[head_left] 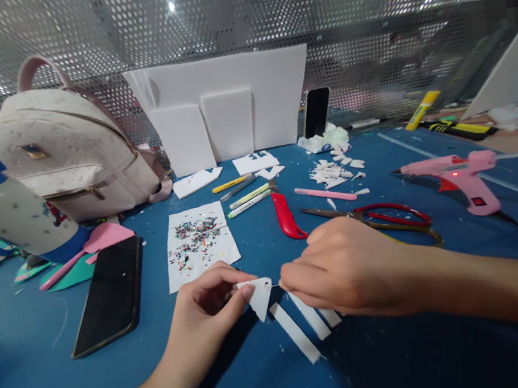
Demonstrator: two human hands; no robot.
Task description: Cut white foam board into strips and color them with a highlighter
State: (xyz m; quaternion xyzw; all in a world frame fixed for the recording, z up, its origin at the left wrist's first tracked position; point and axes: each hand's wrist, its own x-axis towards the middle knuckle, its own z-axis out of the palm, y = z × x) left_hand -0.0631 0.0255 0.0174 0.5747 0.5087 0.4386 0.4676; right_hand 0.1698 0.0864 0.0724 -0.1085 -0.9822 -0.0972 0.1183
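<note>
The white triangular piece (261, 295) tapers to a tip that points near, its broader edge on the far side; its longer axis runs roughly far to near, leaning slightly right. It looks flat, smooth and stiff, with straight sides, and a small dark spot sits by its far right corner. The left grip (197, 314) pinches its left part between thumb and fingers, hiding some of it, and the rest juts out to the right, above the blue surface (374, 367). The right grip (336, 266) is closed on a thin, pale strand (275, 286) that reaches left towards the spotted corner; whether the strand passes through cannot be told. Flat, narrow white strips (296, 333) lie just nearer, slanting near and right. Beyond the left grip, white paper (227, 253) carries tiny multicoloured flecks.
</note>
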